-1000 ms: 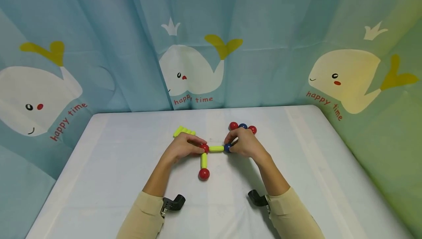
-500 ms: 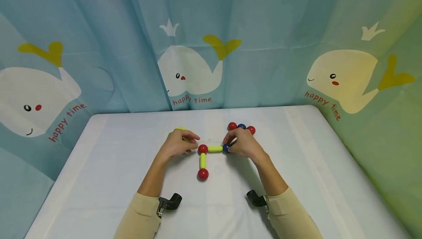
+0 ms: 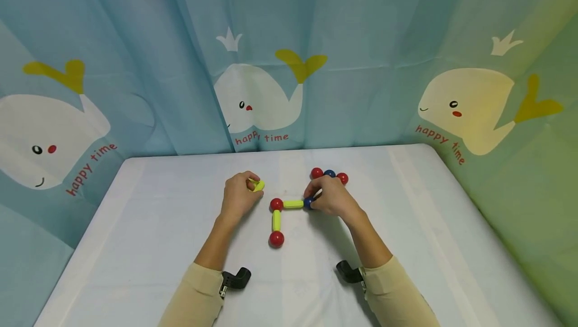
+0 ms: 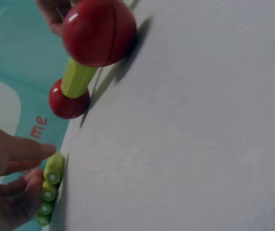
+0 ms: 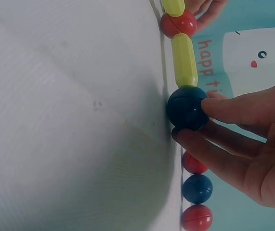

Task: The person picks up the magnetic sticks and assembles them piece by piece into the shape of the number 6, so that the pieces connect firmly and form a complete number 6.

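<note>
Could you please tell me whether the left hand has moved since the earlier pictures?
Yes: against the middle whale print, the left hand has moved left and forward, from the corner red ball to the yellow rods.

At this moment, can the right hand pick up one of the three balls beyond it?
Probably not yet: the right hand pinches a separate blue ball at the end of a yellow stick. If freed, it could likely reach the three balls, just beyond it.
</note>
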Tool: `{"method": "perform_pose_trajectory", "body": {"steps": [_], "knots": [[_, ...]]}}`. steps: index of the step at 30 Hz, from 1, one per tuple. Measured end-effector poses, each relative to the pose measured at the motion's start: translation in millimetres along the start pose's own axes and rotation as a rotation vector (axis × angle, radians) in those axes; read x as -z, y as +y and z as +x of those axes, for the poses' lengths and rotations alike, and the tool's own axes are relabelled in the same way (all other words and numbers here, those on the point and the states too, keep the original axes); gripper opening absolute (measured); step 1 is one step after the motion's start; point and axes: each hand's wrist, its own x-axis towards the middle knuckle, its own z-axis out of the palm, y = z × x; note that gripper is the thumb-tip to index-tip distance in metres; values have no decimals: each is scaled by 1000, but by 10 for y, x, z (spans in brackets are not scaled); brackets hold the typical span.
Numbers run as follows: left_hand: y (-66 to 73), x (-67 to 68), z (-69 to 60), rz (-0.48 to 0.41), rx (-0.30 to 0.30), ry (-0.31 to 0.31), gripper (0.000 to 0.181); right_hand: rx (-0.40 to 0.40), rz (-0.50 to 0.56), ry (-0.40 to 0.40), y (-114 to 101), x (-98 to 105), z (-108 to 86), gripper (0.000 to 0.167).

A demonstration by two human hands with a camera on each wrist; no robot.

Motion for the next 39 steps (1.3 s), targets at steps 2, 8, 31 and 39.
{"method": "perform_pose_trajectory", "body": {"steps": [2,8,31,39], "knots": [[18,-29,-13,45,5,6,29,-3,-9,2,1,-5,4,15],[72,-91,-50,152,0,21,32,-4,-15,5,3,-9,9,15],[189,14,-109,126,19,-13,36,6,-10,9,8,-13,-2,15],[214,52,-127,61,40,-81,32,2,-8,2,5,-14,6,16]]}}
